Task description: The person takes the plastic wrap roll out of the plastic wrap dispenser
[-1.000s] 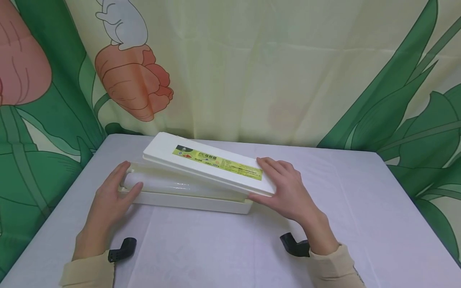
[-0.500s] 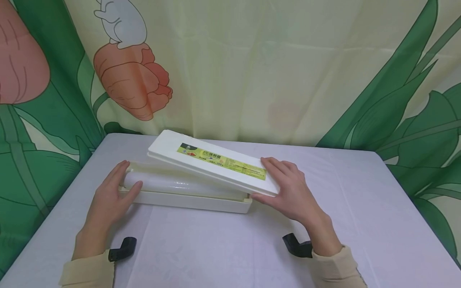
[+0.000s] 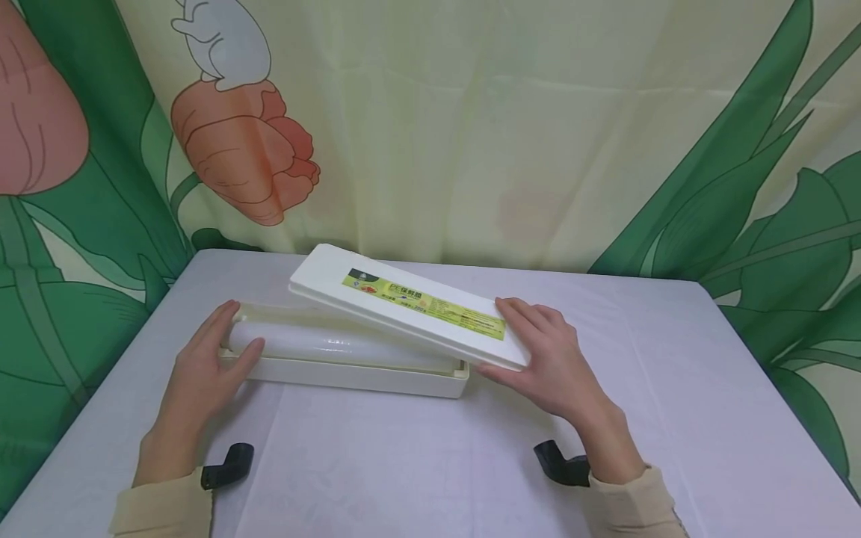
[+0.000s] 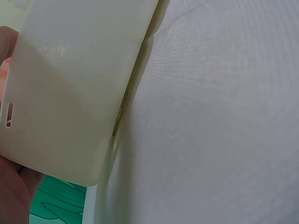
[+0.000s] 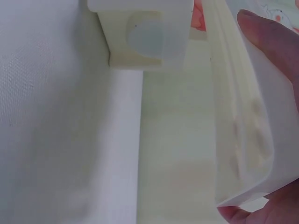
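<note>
A long white cling film box lies on the table without its lid on, and a cling film roll shows inside it. At its left end my left hand grips the box, thumb at the front and fingers behind. The left wrist view shows the box's front wall close up. My right hand holds the white lid by its right end, thumb in front and fingers on top. Tilted above the box, the lid bears a yellow-green label. The right wrist view shows the lid's edge apart from the box end.
A white cloth covers the table. Behind it hangs a printed curtain with leaves and a rabbit figure. Black wrist mounts sit at both sleeves.
The lid has shifted a little to the right with my right hand, uncovering more of the box's right end. My left hand and the box stay almost where they were.
</note>
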`<state>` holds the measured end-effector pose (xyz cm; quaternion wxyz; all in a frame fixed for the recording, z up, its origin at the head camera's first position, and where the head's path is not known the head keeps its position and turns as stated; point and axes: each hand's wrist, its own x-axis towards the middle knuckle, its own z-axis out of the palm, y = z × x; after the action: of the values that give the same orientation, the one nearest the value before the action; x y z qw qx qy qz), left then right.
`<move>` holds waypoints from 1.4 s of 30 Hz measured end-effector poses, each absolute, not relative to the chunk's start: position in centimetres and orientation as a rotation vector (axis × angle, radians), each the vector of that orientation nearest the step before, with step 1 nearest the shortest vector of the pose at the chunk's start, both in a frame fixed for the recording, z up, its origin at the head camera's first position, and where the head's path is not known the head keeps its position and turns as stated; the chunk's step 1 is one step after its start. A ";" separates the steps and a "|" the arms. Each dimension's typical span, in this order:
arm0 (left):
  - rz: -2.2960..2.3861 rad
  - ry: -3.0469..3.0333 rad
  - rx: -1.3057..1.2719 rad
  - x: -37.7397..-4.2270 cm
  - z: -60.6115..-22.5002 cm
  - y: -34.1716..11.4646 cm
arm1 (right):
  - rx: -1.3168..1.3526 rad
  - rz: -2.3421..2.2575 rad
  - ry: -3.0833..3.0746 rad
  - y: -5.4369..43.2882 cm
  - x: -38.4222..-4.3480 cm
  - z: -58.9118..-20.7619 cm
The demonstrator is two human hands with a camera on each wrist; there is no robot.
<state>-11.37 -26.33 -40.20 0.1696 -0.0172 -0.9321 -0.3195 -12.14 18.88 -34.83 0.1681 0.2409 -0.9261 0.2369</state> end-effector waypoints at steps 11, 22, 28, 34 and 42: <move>-0.912 -2.640 -0.061 -11.3 -40.2 -26.5 | 0.641 0.670 -2.622 20.1 -11.8 -35.0; -0.919 -2.645 -0.052 -11.2 -40.0 -26.4 | 0.598 0.665 -2.633 20.9 -11.5 -35.0; -0.928 -2.625 -0.065 -11.2 -40.1 -26.4 | 0.560 0.657 -2.643 21.4 -11.2 -35.0; -0.930 -2.621 -0.073 -11.2 -40.2 -26.4 | 0.537 0.640 -2.641 22.2 -11.0 -35.1; -0.937 -2.631 -0.064 -11.3 -40.3 -26.5 | 0.523 0.641 -2.628 23.0 -10.7 -35.2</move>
<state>-11.28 -26.45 -40.28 0.1732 -0.0227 -0.9276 -0.3302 -10.74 23.00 -35.21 0.1922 0.1862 -0.9361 0.2282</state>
